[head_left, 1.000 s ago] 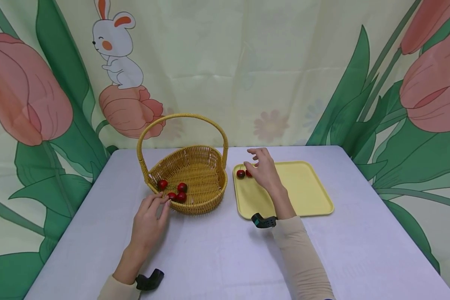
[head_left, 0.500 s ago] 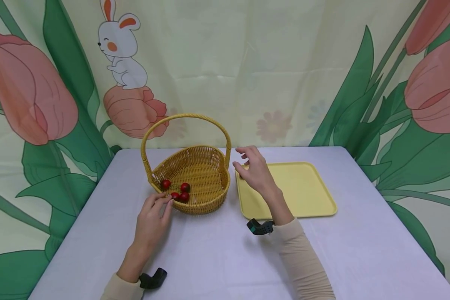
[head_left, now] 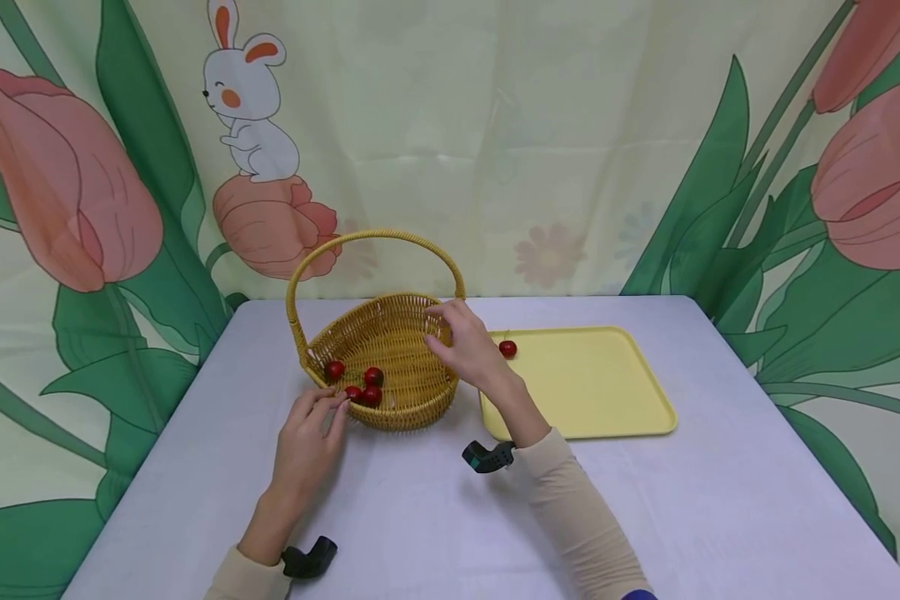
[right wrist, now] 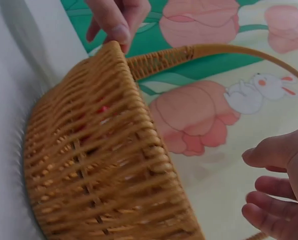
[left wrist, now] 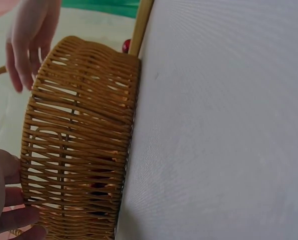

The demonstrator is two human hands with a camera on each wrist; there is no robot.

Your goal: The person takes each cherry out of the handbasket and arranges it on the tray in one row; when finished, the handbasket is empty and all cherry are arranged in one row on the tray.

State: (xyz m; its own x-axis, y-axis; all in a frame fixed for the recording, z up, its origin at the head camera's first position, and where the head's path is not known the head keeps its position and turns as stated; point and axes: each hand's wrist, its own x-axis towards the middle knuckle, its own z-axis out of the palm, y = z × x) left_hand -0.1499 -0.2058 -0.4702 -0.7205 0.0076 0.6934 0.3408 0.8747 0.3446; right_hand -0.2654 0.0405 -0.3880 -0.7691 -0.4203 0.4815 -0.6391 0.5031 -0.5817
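Observation:
A wicker basket (head_left: 412,408) with a tall arched handle stands on the table, and several dark red cherries (head_left: 373,377) lie inside it near its left front. My left hand (head_left: 307,442) pinches the basket's front-left rim between thumb and fingers, as the right wrist view also shows. Over the basket's right side hovers my right hand (head_left: 465,346). Its thumb and fingers (right wrist: 271,207) are spread apart, and no object shows between them. A single cherry (head_left: 507,349) is visible on the yellow tray (head_left: 592,383), whose left end is partly hidden by my right hand and wrist.
The tray lies flat just right of the basket. A white cloth (head_left: 412,517) covers the table. Behind the table hangs a curtain (head_left: 555,150) printed with tulips and a rabbit. The basket handle (head_left: 378,234) arches above the basket's opening.
My right hand has moved left from above the tray to above the basket's right side. My left hand stays at the rim. The head view has shifted slightly.

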